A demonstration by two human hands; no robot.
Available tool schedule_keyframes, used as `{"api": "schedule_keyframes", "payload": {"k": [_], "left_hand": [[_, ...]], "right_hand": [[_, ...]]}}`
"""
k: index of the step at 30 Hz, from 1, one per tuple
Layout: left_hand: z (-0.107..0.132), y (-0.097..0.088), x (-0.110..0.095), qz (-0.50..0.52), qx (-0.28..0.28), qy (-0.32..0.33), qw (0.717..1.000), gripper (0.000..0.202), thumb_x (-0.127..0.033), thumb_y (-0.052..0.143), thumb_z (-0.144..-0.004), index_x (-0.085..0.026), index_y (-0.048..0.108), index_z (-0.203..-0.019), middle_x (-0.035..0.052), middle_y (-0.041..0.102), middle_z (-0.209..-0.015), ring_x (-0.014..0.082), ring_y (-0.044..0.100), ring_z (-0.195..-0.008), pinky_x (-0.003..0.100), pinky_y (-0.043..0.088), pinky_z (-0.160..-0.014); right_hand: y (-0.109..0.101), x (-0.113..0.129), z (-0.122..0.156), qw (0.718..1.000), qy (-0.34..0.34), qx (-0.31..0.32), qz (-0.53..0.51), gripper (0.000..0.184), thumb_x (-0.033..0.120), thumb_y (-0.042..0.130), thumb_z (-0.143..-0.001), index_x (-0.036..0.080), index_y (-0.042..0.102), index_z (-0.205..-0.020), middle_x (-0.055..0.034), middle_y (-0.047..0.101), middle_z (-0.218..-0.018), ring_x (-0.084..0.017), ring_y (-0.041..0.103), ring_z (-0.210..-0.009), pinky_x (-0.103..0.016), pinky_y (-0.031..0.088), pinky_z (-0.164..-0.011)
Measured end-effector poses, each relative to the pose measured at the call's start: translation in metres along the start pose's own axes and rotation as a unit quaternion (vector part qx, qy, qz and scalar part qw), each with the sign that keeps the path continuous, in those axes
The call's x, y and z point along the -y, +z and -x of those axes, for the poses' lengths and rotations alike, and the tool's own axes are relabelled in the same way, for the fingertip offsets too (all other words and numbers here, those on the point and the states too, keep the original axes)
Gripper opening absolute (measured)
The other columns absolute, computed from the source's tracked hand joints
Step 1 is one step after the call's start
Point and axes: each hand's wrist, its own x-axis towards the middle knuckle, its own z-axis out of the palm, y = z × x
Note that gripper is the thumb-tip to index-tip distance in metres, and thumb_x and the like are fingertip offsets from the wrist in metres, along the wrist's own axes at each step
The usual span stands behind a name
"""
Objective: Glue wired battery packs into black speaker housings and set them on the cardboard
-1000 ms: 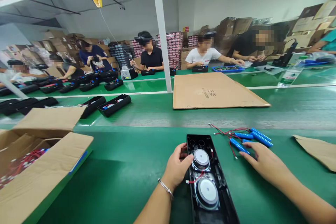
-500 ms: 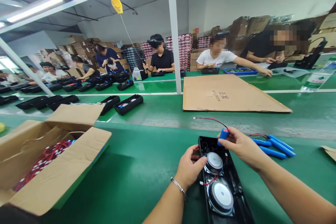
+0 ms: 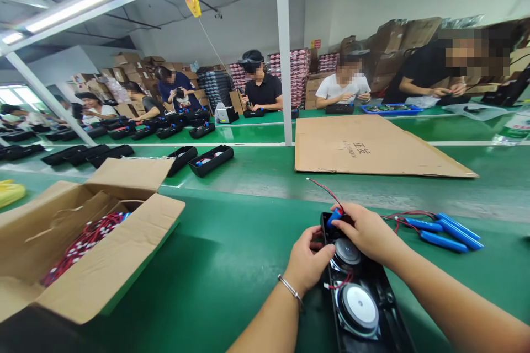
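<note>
1. At the left edge, a yellow bag (image 3: 11, 192) lies partly out of view.
2. Near left, an open cardboard box (image 3: 132, 242) stands on the bench (image 3: 232, 265), holding a tangle of red wires (image 3: 86, 242) with white plugs; its flaps spread toward me and away.
3. Beyond the box, on the far side, sit black cases (image 3: 211, 161); the box's far flap partly hides one of them.
4. A white post (image 3: 284, 66) rises in the middle, in front of the far row of seated workers.
5. My left grip (image 3: 308, 256) is closed over the left wall of the black casing (image 3: 335, 314), thumb inside and fingers outside.
6. The casing lies near me, right of the middle, with two round speakers (image 3: 359, 309) in it, one nearer and one farther.
7. My right grip (image 3: 366, 231) pinches a blue battery (image 3: 334, 218) at the casing's far end, its red lead sticking up leftward. My hand blocks part of that end, so I cannot tell whether the battery touches the casing.
8. Farther off, a cardboard sheet (image 3: 372, 146) lies flat.
9. To the right, spare blue batteries (image 3: 443, 241) lie bunched together, well apart from the casing.
10. Far right, a plastic bottle (image 3: 515, 127) is cut off by the edge.
</note>
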Motion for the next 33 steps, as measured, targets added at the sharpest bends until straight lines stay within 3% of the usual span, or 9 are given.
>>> {"api": "schedule_keyframes", "payload": {"k": [6, 12, 23, 29, 31, 33], "left_hand": [[0.000, -0.001, 0.003, 0.005, 0.007, 0.007, 1.000, 0.051, -0.028, 0.065, -0.072, -0.013, 0.051, -0.119, 0.0120, 0.058, -0.119, 0.0213, 0.059, -0.099, 0.034, 0.048, -0.090], [-0.002, -0.001, 0.006, 0.020, 0.011, 0.016, 1.000, 0.050, -0.028, 0.066, -0.072, -0.013, 0.052, -0.117, 0.0115, 0.059, -0.117, 0.0217, 0.059, -0.099, 0.036, 0.048, -0.092], [-0.001, -0.001, 0.004, 0.045, 0.020, 0.021, 0.999, 0.056, -0.031, 0.069, -0.069, -0.011, 0.055, -0.120, 0.0118, 0.062, -0.113, 0.0239, 0.058, -0.102, 0.035, 0.048, -0.093], [0.000, -0.001, 0.001, 0.022, 0.018, 0.012, 1.000, 0.060, -0.031, 0.070, -0.071, -0.011, 0.053, -0.124, 0.0102, 0.062, -0.113, 0.0208, 0.059, -0.096, 0.032, 0.049, -0.088], [0.001, -0.002, 0.001, 0.005, 0.013, 0.015, 1.000, 0.059, -0.031, 0.068, -0.072, -0.011, 0.052, -0.125, 0.0111, 0.060, -0.116, 0.0200, 0.059, -0.095, 0.032, 0.049, -0.088], [0.000, -0.003, 0.002, -0.003, 0.012, 0.018, 1.000, 0.058, -0.031, 0.066, -0.074, -0.010, 0.051, -0.125, 0.0121, 0.058, -0.120, 0.0196, 0.058, -0.096, 0.032, 0.049, -0.088]], "right_hand": [[0.002, -0.002, -0.001, 0.999, -0.033, 0.009, 0.027, 0.027, 0.033, 0.045, -0.086, 0.017, 0.057, -0.104, -0.0074, 0.056, -0.101, -0.019, 0.053, -0.093, -0.034, 0.041, -0.084], [0.002, -0.001, -0.002, 0.998, -0.047, 0.010, 0.026, 0.038, 0.040, 0.029, -0.094, 0.017, 0.057, -0.106, -0.0070, 0.055, -0.106, -0.018, 0.051, -0.099, -0.033, 0.041, -0.087], [0.002, -0.004, -0.004, 0.998, -0.052, -0.011, 0.028, 0.032, 0.042, 0.043, -0.090, 0.019, 0.064, -0.087, -0.0051, 0.054, -0.086, -0.016, 0.051, -0.085, -0.030, 0.042, -0.077], [0.010, -0.006, -0.008, 0.996, -0.068, -0.053, 0.039, 0.029, 0.045, 0.049, -0.086, 0.023, 0.068, -0.089, -0.0053, 0.055, -0.086, -0.019, 0.050, -0.086, -0.036, 0.040, -0.082], [0.001, -0.017, -0.002, 0.994, -0.070, -0.072, 0.038, 0.033, 0.050, 0.047, -0.085, 0.026, 0.068, -0.095, -0.0047, 0.057, -0.093, -0.020, 0.050, -0.090, -0.039, 0.040, -0.086], [-0.022, -0.042, 0.016, 0.992, -0.053, -0.112, 0.037, 0.043, 0.054, 0.041, -0.087, 0.024, 0.065, -0.105, -0.0058, 0.057, -0.103, -0.022, 0.050, -0.097, -0.041, 0.039, -0.089]]}}
